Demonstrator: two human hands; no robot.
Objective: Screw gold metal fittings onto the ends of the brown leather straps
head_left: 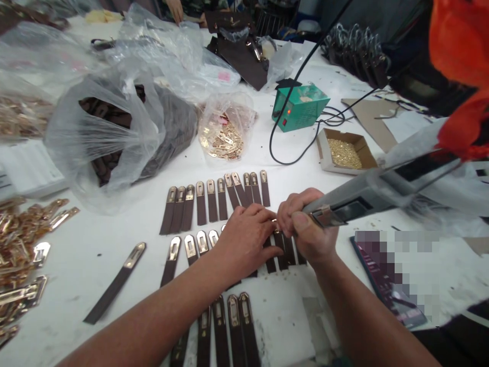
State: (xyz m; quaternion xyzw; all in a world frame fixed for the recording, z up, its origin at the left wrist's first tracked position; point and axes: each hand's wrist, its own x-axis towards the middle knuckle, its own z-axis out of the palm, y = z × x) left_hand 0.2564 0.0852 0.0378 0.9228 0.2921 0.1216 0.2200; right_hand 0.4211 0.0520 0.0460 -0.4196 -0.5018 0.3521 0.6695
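Dark brown straps (pixel 201 204) with gold metal tips lie in rows on the white table. My left hand (pixel 246 239) rests palm down over the middle row, its fingers reaching to a gold tip. My right hand (pixel 307 224) is wrapped round a long grey tool (pixel 367 193), whose working end is hidden in the hand beside my left fingertips. One strap (pixel 116 283) lies apart at the left, and more straps (pixel 234 321) are nearest to me, partly under my left forearm.
Gold pieces are heaped (pixel 23 244) at the left. Behind stand plastic bags (pixel 164 117), a green box (pixel 301 109) with a black cable and a carton (pixel 324 153) of small gold parts. A phone (pixel 385 280) lies right. A person's hand (pixel 175 10) shows at the back.
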